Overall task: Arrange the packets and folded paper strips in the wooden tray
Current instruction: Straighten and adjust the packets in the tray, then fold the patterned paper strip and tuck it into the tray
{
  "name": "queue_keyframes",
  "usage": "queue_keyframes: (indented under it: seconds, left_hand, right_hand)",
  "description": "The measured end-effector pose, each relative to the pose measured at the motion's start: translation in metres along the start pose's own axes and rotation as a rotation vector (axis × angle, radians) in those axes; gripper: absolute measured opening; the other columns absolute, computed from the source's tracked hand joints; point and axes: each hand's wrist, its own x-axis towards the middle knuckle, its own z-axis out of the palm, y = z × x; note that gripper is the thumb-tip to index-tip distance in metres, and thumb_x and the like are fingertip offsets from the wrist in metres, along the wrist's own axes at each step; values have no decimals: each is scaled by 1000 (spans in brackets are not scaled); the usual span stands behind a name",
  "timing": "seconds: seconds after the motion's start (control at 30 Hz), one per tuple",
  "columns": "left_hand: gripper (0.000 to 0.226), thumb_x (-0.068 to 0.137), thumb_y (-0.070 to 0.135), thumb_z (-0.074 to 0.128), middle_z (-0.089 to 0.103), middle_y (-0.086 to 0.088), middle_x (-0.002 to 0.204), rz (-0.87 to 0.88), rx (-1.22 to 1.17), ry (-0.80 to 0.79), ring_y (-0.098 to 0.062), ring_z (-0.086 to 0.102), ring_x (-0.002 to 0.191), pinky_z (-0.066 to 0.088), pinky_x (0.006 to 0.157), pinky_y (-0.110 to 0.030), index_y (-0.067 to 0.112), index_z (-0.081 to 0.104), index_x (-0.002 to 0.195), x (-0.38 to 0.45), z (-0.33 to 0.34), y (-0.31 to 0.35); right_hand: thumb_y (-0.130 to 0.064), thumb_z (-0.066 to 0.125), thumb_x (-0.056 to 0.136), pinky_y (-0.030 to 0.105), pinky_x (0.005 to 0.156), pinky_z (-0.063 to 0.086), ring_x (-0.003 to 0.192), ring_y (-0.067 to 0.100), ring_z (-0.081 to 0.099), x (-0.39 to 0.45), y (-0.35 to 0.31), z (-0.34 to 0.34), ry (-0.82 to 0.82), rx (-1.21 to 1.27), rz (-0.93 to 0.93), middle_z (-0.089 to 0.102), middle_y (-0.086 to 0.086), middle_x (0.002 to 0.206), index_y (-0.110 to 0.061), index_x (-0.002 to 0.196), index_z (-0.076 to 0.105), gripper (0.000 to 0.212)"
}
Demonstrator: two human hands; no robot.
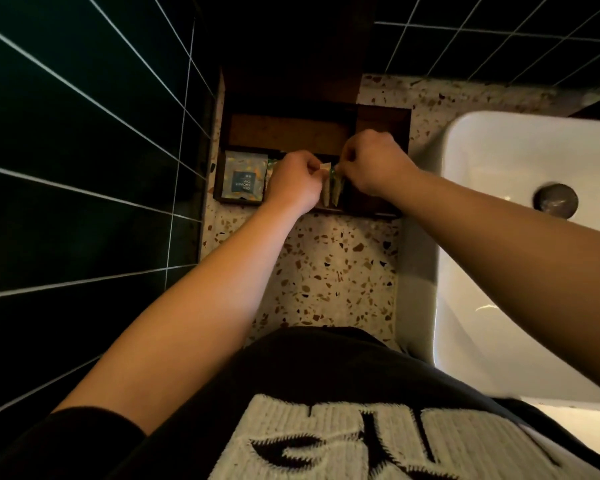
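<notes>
The tray (378, 211) is sitting at the back of the speckled bench (329, 271), close to the dark tiled wall, with the white sink (520, 209) off the bench's right edge. A packet (246, 177) is lying flat in the tray's left end. Both hands are reaching into the middle of the tray. The left hand (293, 183) is pinching the top of a pale strip (325, 183) with its fingers closed on it. The right hand (374, 164) is pinching the top of a greenish strip (336, 185) just beside it, fingers closed too. Both strips are standing up on end, leaning a little. They look thin and floppy, so they could tip over or bend when the hands are letting go. The light is dim, and the hands are hiding part of the tray, so a strip could slide under something and get lost.
</notes>
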Motion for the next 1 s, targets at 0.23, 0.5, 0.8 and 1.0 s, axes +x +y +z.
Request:
queue_keyframes:
  seconds: [0.23, 0.5, 0.8, 1.0]
  left_hand:
    - [13, 97, 16, 57, 66, 0, 91, -12, 11, -5, -19, 63, 81, 51, 66, -34, 23, 63, 107, 6, 13, -6]
    - [24, 91, 13, 66, 66, -3, 102, 2, 96, 33, -22, 64, 87, 57, 73, -41, 26, 60, 110, 3, 24, -11]
    - [10, 97, 22, 61, 63, 3, 95, 89, 46, 143, -17, 61, 83, 51, 66, -30, 20, 63, 106, -31, 7, -11]
    - [7, 98, 20, 60, 60, 6, 92, 137, -189, -24, -10, 58, 81, 48, 70, -24, 20, 65, 104, -85, -5, 9]
  right_hand:
    - [-8, 64, 93, 40, 78, 57, 99, 35, 65, 11, -3, 13, -40, -243, -14, 61, 15, 116, -8, 119, 64, 26]
    - [-1, 65, 90, 41, 81, 55, 103, 36, 64, 4, 6, 27, 39, -317, -56, 56, 12, 120, -7, 119, 66, 30]
    - [-24, 59, 95, 35, 90, 53, 110, 26, 63, -52, 15, -11, 139, 36, -61, 63, 8, 127, -19, 131, 62, 36]
    - [-31, 61, 96, 27, 83, 48, 103, 17, 63, -126, 41, -30, 202, 342, 10, 65, -1, 120, -28, 126, 66, 30]
